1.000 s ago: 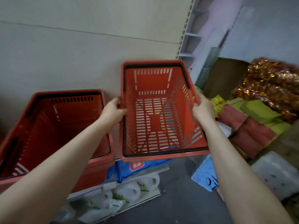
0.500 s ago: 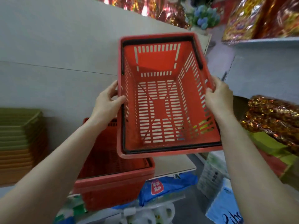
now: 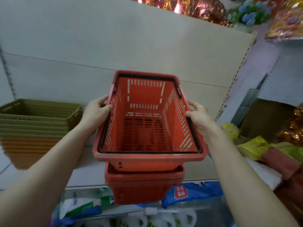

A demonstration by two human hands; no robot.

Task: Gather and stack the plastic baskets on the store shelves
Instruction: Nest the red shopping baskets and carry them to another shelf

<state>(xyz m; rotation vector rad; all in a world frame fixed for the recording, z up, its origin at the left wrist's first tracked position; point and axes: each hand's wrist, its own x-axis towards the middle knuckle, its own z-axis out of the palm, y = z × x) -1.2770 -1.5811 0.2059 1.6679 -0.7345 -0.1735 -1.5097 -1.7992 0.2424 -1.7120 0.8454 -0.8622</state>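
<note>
I hold a red slotted plastic basket by its two long rims. My left hand grips the left rim and my right hand grips the right rim. The basket is level and partly nested in a second red basket that stands on the grey shelf and juts over its front edge. A black handle lies folded along the held basket's inner rim. Only the lower basket's rim and front wall show.
A stack of several olive and orange trays stands on the shelf at the left. Yellow and red packets lie to the right, foil goods above. Blue bags and white rolls fill the lower shelf.
I have lowered the held basket from a raised, tilted pose down into the red basket on the shelf. Both hands kept their grip on the rims.
</note>
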